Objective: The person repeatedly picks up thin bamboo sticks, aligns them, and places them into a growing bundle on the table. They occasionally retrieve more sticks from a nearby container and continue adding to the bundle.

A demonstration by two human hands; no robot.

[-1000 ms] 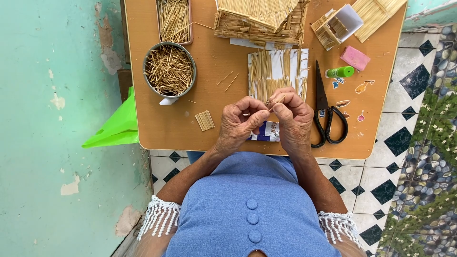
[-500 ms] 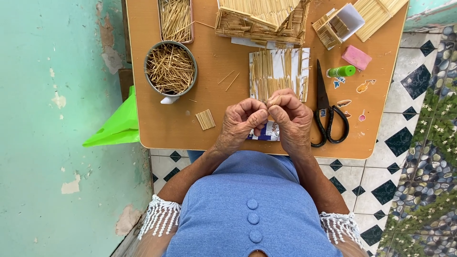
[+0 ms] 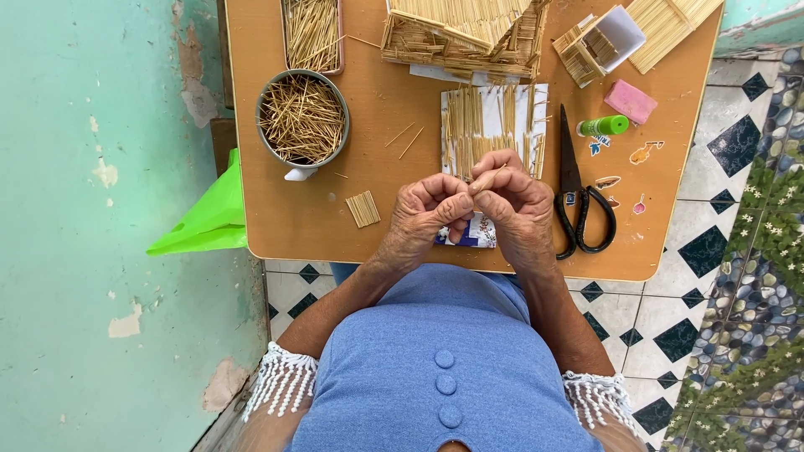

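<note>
My left hand (image 3: 423,215) and my right hand (image 3: 515,205) meet above the near edge of a small wooden table (image 3: 327,226). Together their fingertips pinch a thin wooden stick (image 3: 484,179), which pokes out between them. Right under the hands lies a white card (image 3: 494,125) with rows of sticks laid on it. A small glued strip of short sticks (image 3: 363,208) rests left of my left hand.
A metal mug of loose sticks (image 3: 302,119) stands at the left, a tray of sticks (image 3: 312,32) behind it. Black scissors (image 3: 580,201), a green glue tube (image 3: 603,125) and a pink block (image 3: 631,101) lie right. Stick-built model pieces (image 3: 461,33) sit at the back. A green bag (image 3: 209,213) hangs left.
The hands stay together over the card; the fingers have shifted slightly around the stick, and its tip now shows above the right fingers.
</note>
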